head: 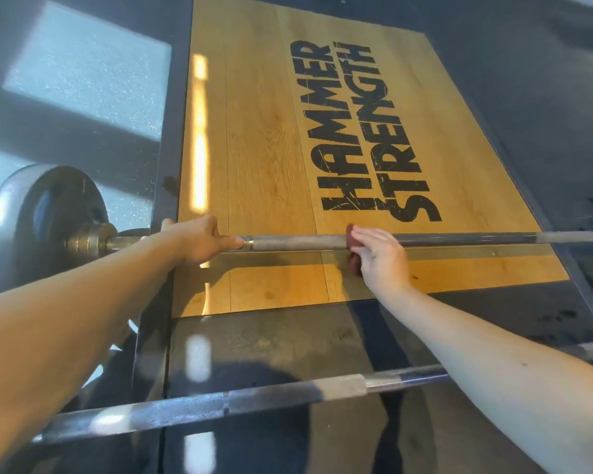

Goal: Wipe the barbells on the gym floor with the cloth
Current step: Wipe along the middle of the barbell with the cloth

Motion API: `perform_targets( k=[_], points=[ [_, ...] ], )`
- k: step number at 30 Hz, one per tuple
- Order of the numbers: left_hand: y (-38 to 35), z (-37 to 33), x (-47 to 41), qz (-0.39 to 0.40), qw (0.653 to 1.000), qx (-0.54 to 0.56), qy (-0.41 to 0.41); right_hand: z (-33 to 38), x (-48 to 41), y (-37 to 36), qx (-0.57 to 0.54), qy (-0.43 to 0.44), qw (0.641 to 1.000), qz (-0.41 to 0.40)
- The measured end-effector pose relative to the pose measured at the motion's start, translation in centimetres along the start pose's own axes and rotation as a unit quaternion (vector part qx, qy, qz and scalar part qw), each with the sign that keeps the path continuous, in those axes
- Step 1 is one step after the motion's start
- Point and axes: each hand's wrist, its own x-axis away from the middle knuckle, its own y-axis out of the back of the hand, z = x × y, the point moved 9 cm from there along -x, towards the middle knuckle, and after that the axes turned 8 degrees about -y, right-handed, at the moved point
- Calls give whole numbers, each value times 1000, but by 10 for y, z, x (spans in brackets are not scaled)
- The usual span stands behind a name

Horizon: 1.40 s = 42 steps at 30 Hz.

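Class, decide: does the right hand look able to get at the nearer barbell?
Probably yes. The nearer barbell lies bare below that forearm, closer than the far bar where the right hand holds the cloth.

Wooden lifting platform (254,138) with black lettering (360,131)

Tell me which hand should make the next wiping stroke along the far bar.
Right. The right hand holds the cloth on the far barbell; the left hand only grips it, bare.

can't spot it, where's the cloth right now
Head view, right of centre: the dark red cloth is under the right hand, held against the far barbell above the wooden platform.
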Motion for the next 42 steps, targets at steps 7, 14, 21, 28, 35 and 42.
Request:
perform_targets(
  k=[7,14,21,28,35,42],
  points=[
    [-1,1,0,-11,1000,-4,3,130,19,-90,-78,97,991,52],
    [7,-15,24,-132,987,-42,-84,35,-4,-24,-39,87,992,88],
    [12,-10,20,-139,986,-4,-92,-4,-12,-7,-66,-14,995,78],
    [8,-6,1,5,982,168,-82,36,6,-38,-67,-69,995,4],
    [11,-10,13,-44,993,84,-75,131,20,-93,-88,106,982,132],
    [31,-14,32,-125,984,-66,-110,2,-1,2,-3,-45,996,82]
  ],
)
